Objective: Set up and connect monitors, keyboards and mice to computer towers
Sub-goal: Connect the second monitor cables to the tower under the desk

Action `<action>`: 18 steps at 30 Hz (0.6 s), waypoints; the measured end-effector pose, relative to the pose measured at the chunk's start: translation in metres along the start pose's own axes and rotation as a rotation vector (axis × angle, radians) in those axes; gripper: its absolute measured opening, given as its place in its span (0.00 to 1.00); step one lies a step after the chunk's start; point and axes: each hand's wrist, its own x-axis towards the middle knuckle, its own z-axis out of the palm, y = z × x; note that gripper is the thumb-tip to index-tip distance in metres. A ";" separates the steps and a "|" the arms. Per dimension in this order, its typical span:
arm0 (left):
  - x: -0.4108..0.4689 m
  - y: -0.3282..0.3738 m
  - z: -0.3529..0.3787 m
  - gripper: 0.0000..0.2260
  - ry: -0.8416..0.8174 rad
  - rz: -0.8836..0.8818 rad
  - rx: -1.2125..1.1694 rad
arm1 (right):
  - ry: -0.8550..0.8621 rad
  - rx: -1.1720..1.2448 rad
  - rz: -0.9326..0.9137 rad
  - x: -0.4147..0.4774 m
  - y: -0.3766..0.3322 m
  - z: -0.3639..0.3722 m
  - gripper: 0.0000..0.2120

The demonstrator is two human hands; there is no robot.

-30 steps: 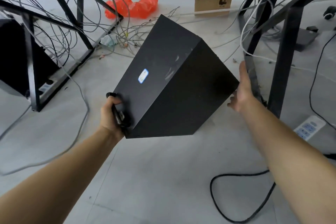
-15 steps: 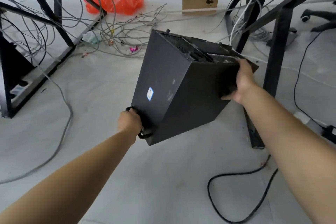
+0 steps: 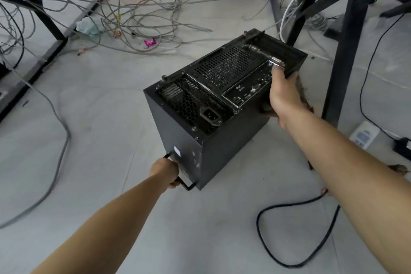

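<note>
Head view, black computer tower (image 3: 175, 131) held tilted over floor (image 3: 111, 100), rear panel up, fingers of left hand (image 3: 165, 172) curled round handle (image 3: 188, 184), right hand (image 3: 282, 93) clamped on rear edge, black cable (image 3: 258, 221) nearby.

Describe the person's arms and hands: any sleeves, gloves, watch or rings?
Nothing is worn on either. The left hand and right hand are bare, with no gloves, watch, bracelet or rings visible. Both forearms are uncovered down to the frame's edge, with no sleeve edge in view. The visible fingers carry no tape or markings.
</note>
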 end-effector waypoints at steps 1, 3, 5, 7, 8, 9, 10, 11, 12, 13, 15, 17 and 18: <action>0.005 -0.001 0.000 0.14 -0.001 0.008 0.008 | 0.005 -0.007 -0.026 -0.002 0.001 0.002 0.38; 0.013 0.000 -0.001 0.14 -0.003 0.020 0.048 | 0.022 -0.032 -0.046 0.000 0.006 0.006 0.35; 0.018 0.000 0.000 0.13 -0.001 0.028 0.075 | 0.045 -0.049 -0.078 -0.005 0.007 0.010 0.33; 0.020 0.000 0.001 0.13 -0.001 0.039 0.100 | 0.057 -0.085 -0.083 -0.010 0.008 0.013 0.33; 0.022 0.000 0.003 0.13 -0.002 0.044 0.118 | 0.059 -0.112 -0.083 -0.011 0.008 0.013 0.33; 0.024 -0.001 0.004 0.13 -0.003 0.045 0.129 | 0.061 -0.128 -0.087 -0.011 0.007 0.013 0.33; 0.026 -0.002 0.001 0.13 -0.003 0.042 0.135 | 0.062 -0.131 -0.082 -0.011 0.008 0.015 0.33; 0.027 -0.002 -0.003 0.12 -0.014 0.041 0.149 | 0.065 -0.136 -0.085 -0.011 0.007 0.015 0.33; 0.027 -0.001 -0.008 0.12 -0.027 0.047 0.179 | 0.063 -0.138 -0.090 -0.009 0.007 0.016 0.32; 0.028 0.002 -0.015 0.12 -0.042 0.061 0.221 | 0.055 -0.140 -0.094 -0.010 0.005 0.017 0.32; 0.030 0.013 -0.033 0.12 0.008 0.116 0.305 | 0.039 -0.163 -0.106 -0.009 0.003 0.016 0.31; 0.029 0.028 -0.055 0.09 0.183 0.174 0.234 | 0.001 -0.170 -0.118 -0.006 0.001 0.014 0.31; 0.029 0.036 -0.066 0.08 0.279 0.197 0.129 | -0.043 -0.162 -0.117 -0.002 0.001 0.013 0.33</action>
